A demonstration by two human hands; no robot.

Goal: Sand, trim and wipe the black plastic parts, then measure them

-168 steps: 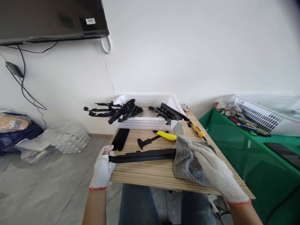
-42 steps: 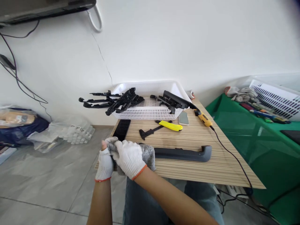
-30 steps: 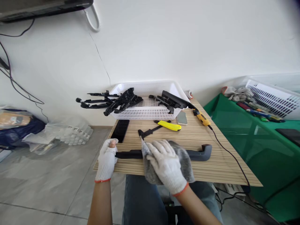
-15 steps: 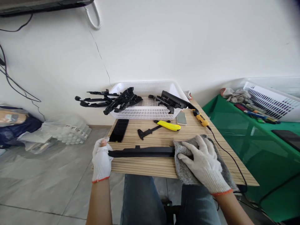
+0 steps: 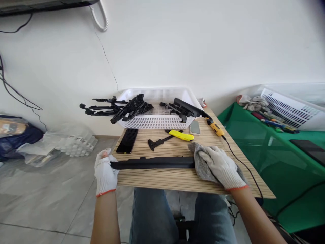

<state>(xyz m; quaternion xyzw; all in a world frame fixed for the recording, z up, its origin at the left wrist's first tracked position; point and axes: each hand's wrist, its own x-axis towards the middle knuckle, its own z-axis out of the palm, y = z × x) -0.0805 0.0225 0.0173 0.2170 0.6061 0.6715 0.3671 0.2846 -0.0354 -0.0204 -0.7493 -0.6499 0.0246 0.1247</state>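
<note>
A long black plastic trim strip (image 5: 154,163) lies across the front of the table, level with its edge. My left hand (image 5: 106,171), in a white knit glove, is closed around the strip's left end. My right hand (image 5: 220,166), gloved the same way, grips a grey cloth (image 5: 203,166) wrapped over the strip's right end, which is hidden under it. Just behind the strip lie a black caliper (image 5: 157,143) and a yellow utility knife (image 5: 181,135). A dark phone (image 5: 127,140) rests nearer my left hand.
A white plastic basket (image 5: 162,122) at the back holds several black plastic parts (image 5: 134,108), some jutting past its left side. A yellow corded tool (image 5: 216,129) lies at right, its cable trailing off the table. A green-covered table (image 5: 241,135) with another basket (image 5: 291,110) stands beside.
My right hand has gathered the cloth, which was spread flatter, and now closes it around the strip's right end. The strip and my left hand have shifted slightly left in view.
</note>
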